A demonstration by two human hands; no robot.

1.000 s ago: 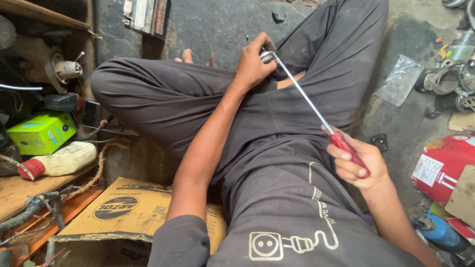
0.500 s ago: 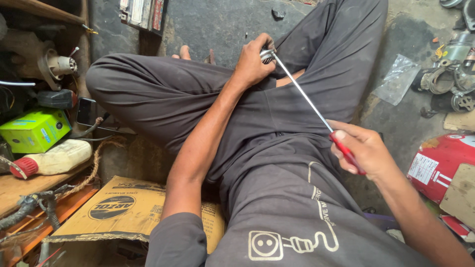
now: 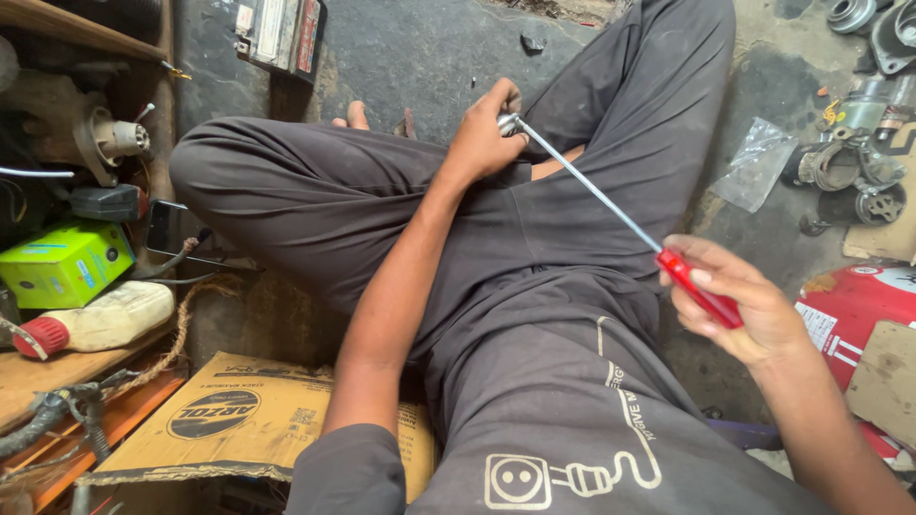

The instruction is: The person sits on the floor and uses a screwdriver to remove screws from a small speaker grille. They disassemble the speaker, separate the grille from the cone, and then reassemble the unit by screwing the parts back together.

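I sit cross-legged in dark grey trousers. My left hand [image 3: 487, 133] is closed around a small metal part [image 3: 507, 124] held over my lap. My right hand [image 3: 739, 310] grips the red handle of a long screwdriver [image 3: 701, 289]. Its thin steel shaft [image 3: 592, 186] runs up and left, and the tip meets the metal part in my left hand.
A green box [image 3: 62, 262], a white bottle with a red cap [image 3: 100, 319] and motor parts [image 3: 114, 141] crowd the wooden shelf at left. Flat cardboard [image 3: 229, 420] lies under my left knee. A plastic bag [image 3: 759, 162], metal parts [image 3: 849, 167] and a red container [image 3: 849, 310] lie at right.
My right hand with the red handle has shifted slightly along the floor side and turned on the handle. My left hand stays on the metal part.
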